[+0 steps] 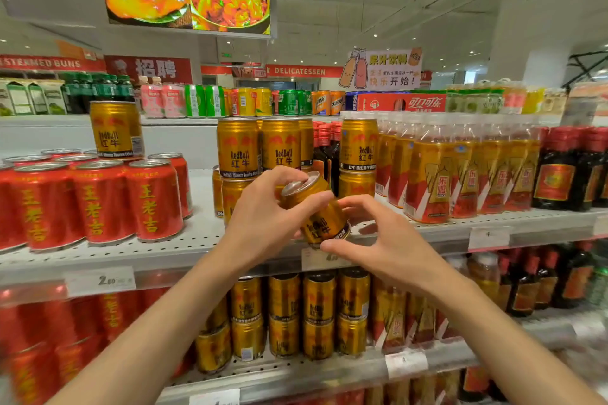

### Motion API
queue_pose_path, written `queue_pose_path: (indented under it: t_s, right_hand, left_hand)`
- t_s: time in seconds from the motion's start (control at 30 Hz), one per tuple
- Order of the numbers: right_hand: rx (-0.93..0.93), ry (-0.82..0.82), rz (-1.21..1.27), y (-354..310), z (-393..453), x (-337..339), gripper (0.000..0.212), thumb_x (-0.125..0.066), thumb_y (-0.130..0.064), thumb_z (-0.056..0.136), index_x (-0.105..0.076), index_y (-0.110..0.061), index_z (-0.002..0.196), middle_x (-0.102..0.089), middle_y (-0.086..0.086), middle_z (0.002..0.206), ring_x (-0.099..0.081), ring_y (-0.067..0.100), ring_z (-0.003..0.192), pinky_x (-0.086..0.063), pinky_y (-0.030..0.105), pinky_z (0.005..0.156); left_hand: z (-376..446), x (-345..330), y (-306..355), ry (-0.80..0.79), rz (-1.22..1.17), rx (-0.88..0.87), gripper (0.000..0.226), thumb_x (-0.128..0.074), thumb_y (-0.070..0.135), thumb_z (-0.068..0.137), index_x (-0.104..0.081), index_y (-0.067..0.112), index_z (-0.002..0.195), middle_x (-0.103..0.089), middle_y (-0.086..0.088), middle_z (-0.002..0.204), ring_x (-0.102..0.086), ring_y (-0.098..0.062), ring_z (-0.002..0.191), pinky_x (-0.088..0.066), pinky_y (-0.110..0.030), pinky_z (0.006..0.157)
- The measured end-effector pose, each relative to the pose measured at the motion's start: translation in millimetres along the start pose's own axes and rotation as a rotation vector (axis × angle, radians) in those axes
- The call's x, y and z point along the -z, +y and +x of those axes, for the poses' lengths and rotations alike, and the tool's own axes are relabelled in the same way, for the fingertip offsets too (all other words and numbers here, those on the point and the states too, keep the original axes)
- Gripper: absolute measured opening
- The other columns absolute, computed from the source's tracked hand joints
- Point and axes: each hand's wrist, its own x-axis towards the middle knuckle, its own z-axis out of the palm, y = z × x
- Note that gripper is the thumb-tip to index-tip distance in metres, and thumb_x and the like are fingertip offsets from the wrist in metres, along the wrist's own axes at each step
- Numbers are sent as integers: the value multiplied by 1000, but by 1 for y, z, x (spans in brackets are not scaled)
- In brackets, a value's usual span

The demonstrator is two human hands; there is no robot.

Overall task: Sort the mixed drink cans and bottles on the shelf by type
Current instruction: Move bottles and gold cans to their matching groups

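Observation:
My left hand [263,217] is wrapped around a gold Red Bull can [324,223], which tilts with its top toward the left, just in front of the middle shelf [197,233]. My right hand [388,246] hovers at the can's lower end with fingers spread; its thumb touches the base rim. More gold cans [237,148] stand stacked behind my hands. One gold can [115,130] sits on top of the red cans [102,204] at the left. Another stack of gold cans [358,145] stands between dark red-capped bottles [324,148] and yellow-labelled bottles [437,174].
Dark bottles [559,171] fill the shelf's right end. The lower shelf [296,368] holds red cans, gold cans, yellow-labelled bottles and dark bottles in groups. Mixed cans and cartons [250,102] line the top shelf. Price tags [100,280] hang on the shelf edges.

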Motion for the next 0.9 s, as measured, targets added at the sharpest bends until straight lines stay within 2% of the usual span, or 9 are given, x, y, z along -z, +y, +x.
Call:
queue_pose_path:
  t_s: [0.17, 0.27, 0.37, 0.43, 0.57, 0.63, 0.7, 0.8, 0.9]
  right_hand:
    - [-32, 91, -34, 15, 14, -3, 53, -78, -49, 82, -57, -30, 127, -63, -21, 110, -58, -5, 105, -42, 9, 83]
    - [-59, 110, -83, 23, 20, -5, 57, -75, -51, 84, -57, -28, 133, -62, -12, 119, -57, 5, 110, -49, 22, 93]
    - [-90, 131, -104, 27, 26, -10, 63, -73, -56, 83, -58, -25, 136, -62, -10, 124, -56, 9, 116, -50, 34, 100]
    - [-112, 147, -113, 30, 28, -13, 66, -72, -61, 81, -59, -26, 135, -64, -11, 122, -57, 10, 116, -50, 37, 101]
    - [-144, 174, -71, 35, 30, -20, 57, -74, -66, 76, -64, -30, 120, -69, -17, 98, -64, 9, 100, -54, 43, 95]
    - [-137, 186, -81, 36, 29, -22, 57, -73, -69, 76, -62, -32, 118, -68, -19, 96, -65, 8, 98, -54, 44, 95]
    - [-116, 197, -107, 39, 28, -22, 62, -72, -69, 76, -61, -31, 123, -68, -19, 101, -64, 8, 101, -54, 43, 96]
    - [-111, 228, -100, 43, 23, -17, 60, -75, -65, 77, -61, -30, 123, -66, -17, 102, -63, 3, 98, -56, 34, 90]
    - [-95, 221, -110, 46, 23, -15, 48, -74, -61, 80, -65, -29, 114, -67, -16, 95, -63, 1, 92, -58, 32, 85]
  left_hand:
    - [19, -18, 2, 27, 167, -88, 51, -74, 61, 81, -69, 26, 119, -69, 7, 121, -70, -15, 93, -65, -42, 76]
    - [29, -26, 3, 16, 263, -109, 56, -71, 63, 82, -70, 26, 124, -67, 5, 129, -67, -12, 91, -63, -39, 84]
    - [38, -31, 3, -7, 339, -129, 60, -69, 64, 82, -71, 24, 126, -66, 3, 133, -64, -11, 111, -53, -27, 93]
    - [42, -33, 3, -21, 377, -148, 59, -68, 62, 84, -71, 23, 128, -64, 3, 137, -59, -11, 122, -47, -28, 97]
    - [40, -35, 0, -37, 396, -164, 56, -67, 55, 90, -65, 21, 135, -60, 4, 144, -57, -12, 128, -43, -27, 104]
    - [37, -35, -4, -47, 371, -159, 54, -68, 49, 92, -61, 22, 139, -59, 5, 146, -63, -16, 120, -50, -31, 104]
    - [33, -32, -8, -50, 339, -169, 52, -69, 44, 93, -60, 24, 141, -57, 7, 148, -69, -16, 106, -59, -34, 95]
    - [31, -28, -17, -47, 340, -210, 48, -71, 39, 93, -61, 29, 139, -58, 11, 146, -67, -3, 75, -57, -15, 72]
    - [33, -28, -19, -31, 357, -233, 48, -73, 39, 91, -62, 30, 137, -62, 12, 140, -61, 1, 69, -54, -15, 72]
